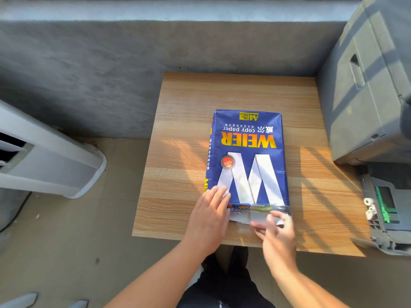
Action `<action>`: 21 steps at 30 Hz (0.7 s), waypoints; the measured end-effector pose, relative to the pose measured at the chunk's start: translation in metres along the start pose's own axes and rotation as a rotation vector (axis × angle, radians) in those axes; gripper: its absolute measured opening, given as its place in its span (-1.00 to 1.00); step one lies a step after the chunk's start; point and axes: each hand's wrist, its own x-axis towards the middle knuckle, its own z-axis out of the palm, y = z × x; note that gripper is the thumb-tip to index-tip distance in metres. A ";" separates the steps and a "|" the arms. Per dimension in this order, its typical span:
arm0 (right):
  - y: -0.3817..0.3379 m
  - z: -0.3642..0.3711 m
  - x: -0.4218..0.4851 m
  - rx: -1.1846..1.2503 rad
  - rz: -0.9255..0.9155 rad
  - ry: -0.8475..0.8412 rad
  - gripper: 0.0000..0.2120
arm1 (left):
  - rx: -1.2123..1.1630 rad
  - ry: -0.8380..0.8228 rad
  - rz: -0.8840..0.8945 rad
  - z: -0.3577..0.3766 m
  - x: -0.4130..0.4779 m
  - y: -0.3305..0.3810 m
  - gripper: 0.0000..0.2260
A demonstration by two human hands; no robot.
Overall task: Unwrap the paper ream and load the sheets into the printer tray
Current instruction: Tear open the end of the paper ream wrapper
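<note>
A blue wrapped paper ream [246,156] with yellow "WEIER" lettering lies flat on a small wooden table [178,174], its label upside down to me. My left hand [210,216] rests flat on the ream's near left corner, fingers spread. My right hand [274,230] is at the near end, its fingers on the loosened wrapper flap [249,215], where white shows; the hand is blurred. A grey printer [367,96] stands at the table's right, with its pulled-out tray [387,210] below it at the right edge.
A grey concrete wall runs behind the table. A white appliance [51,156] stands on the floor at the left. My dark trouser legs [222,285] show below the table's front edge. Bright sunlight stripes cross the tabletop.
</note>
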 end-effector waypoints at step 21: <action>-0.015 -0.002 0.039 0.148 0.109 0.229 -0.86 | -0.077 0.090 0.005 0.011 -0.049 0.015 -0.69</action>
